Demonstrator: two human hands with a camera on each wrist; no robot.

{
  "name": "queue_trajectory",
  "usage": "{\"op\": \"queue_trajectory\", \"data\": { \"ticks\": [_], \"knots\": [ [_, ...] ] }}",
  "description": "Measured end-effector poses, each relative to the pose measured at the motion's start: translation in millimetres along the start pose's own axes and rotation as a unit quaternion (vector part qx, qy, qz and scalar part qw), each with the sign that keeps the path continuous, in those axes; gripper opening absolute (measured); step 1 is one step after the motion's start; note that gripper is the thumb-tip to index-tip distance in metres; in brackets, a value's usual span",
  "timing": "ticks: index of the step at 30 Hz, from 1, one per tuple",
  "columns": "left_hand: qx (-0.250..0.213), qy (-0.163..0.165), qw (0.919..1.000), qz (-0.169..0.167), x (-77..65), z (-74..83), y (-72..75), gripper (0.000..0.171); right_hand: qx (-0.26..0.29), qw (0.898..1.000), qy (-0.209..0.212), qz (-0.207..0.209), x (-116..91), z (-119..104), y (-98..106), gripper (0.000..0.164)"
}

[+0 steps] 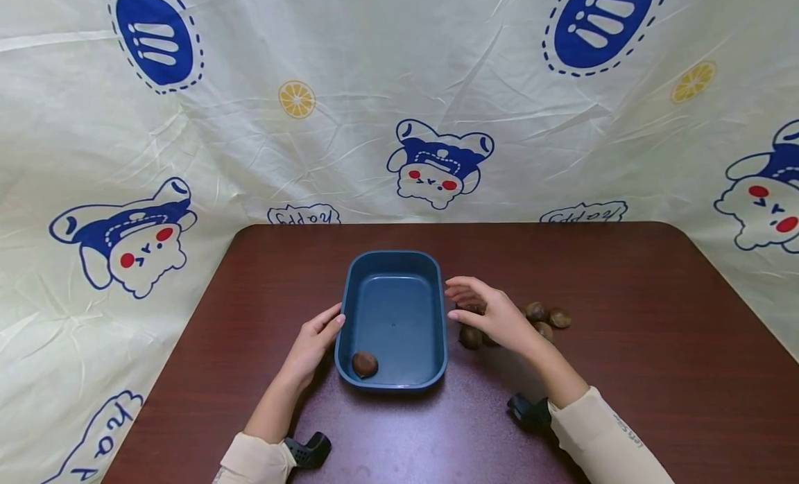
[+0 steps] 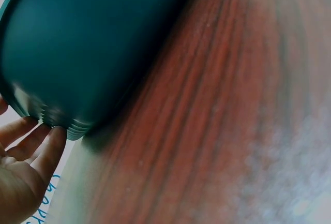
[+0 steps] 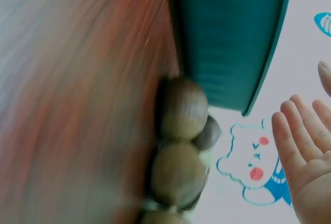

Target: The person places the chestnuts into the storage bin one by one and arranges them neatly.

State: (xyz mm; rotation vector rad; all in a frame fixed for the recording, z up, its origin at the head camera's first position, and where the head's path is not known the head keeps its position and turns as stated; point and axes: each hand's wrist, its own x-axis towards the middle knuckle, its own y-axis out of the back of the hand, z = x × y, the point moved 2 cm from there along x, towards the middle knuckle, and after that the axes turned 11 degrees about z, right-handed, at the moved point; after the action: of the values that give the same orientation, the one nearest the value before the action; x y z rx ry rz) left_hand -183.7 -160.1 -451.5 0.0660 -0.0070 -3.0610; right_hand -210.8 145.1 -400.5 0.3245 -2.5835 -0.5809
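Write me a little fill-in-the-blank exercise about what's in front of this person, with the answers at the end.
1. The number of nuts inside the tray is ____; look at the brown nut.
2. The hand touching the tray is the person's ____ one.
3. In the head view, the loose nuts lie to the ____ of the tray.
4. The right hand holds ____.

Answers: one; left; right; nothing.

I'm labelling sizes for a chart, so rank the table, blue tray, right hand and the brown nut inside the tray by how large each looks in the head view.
1. Table
2. Blue tray
3. Right hand
4. Brown nut
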Motion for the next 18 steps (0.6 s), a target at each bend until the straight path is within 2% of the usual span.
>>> {"op": "queue_trajectory", "data": {
  "ticks": [7, 13, 18],
  "knots": [
    [-0.006, 0.002, 1.0000, 0.000, -1.4, 2.3, 0.7, 0.045, -0.014, 0.999, -0.025, 0.039, -18, -10, 28, 0.045],
    [-0.003, 0.000, 1.0000, -0.002, 0.3, 0.6, 1.3, 0.045, -0.045, 0.996, -0.020, 0.068, -37, 24, 50, 0.046],
    [0.002, -0.004, 1.0000, -0.002, 1.1, -0.8, 0.8, 0.045, -0.063, 0.994, -0.018, 0.090, -49, 37, 67, 0.044]
  ]
}}
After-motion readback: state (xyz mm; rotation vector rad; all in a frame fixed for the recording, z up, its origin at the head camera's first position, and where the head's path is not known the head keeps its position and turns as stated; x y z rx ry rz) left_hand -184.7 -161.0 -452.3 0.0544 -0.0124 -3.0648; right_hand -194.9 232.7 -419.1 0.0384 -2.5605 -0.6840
